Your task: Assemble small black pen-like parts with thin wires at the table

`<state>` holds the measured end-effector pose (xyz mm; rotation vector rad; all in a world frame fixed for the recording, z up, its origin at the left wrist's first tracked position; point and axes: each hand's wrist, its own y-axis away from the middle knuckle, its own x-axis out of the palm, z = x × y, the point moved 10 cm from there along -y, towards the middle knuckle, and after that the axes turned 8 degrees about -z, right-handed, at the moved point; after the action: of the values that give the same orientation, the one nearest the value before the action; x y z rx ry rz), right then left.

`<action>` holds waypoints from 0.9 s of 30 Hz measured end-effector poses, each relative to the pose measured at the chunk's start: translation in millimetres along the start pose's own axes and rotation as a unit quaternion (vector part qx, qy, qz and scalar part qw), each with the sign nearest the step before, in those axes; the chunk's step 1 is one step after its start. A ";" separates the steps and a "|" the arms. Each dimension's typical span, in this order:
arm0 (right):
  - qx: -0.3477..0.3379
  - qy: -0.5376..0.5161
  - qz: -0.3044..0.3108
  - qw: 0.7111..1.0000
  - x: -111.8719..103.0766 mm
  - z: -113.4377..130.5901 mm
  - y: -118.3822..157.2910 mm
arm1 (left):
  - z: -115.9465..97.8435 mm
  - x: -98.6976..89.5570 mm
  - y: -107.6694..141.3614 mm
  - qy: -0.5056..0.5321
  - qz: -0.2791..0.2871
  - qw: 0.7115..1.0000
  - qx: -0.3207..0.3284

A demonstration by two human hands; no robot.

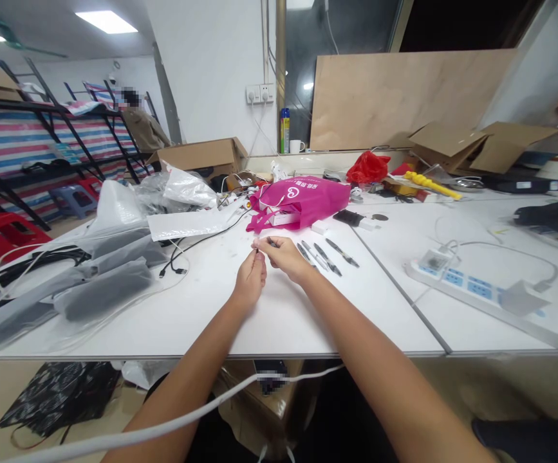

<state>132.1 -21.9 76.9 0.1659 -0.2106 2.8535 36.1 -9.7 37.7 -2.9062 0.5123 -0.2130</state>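
Note:
My left hand (251, 278) is closed, thumb up, around a slim dark thing that looks like a pen (258, 251), mostly hidden by the fingers. My right hand (282, 254) pinches at its upper end, and the fingertips of both hands meet just above the white table (279, 321). A dark bit also shows between the right fingers. Just right of that hand, several dark pens lie side by side, slanting; the outermost pen (342, 253) is farthest from my hands. Beyond them rests a magenta bag (302, 199) with a white box in its opening.
Grey plastic-wrapped bundles (105, 289) and a black cable (175, 270) lie on the left. A white power strip (476, 292) with plugged-in adapters is at right, past a table seam. Cardboard boxes (452, 145) stand behind. A white cable (201, 408) crosses below the front edge.

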 end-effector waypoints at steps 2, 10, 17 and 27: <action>0.037 -0.059 0.013 0.998 -0.8 -4.5 -3.3 | -0.2 -1.2 0.9 -0.005 -0.003 1.000 0.002; 0.028 -0.128 -0.059 0.990 -24.9 -1.0 -14.8 | -4.9 -0.3 2.9 -0.017 0.001 1.000 0.010; 0.024 -0.176 -0.126 0.976 -45.5 3.9 -14.3 | 0.6 -1.7 1.3 -0.027 0.000 1.000 0.007; -0.019 -0.120 -0.102 0.987 -35.0 4.5 -19.5 | 4.5 -0.1 1.7 -0.061 0.022 0.998 0.017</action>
<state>171.4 -13.2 79.1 0.4934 -0.2794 2.6195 36.2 -10.5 33.0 -2.8499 0.5468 -0.0357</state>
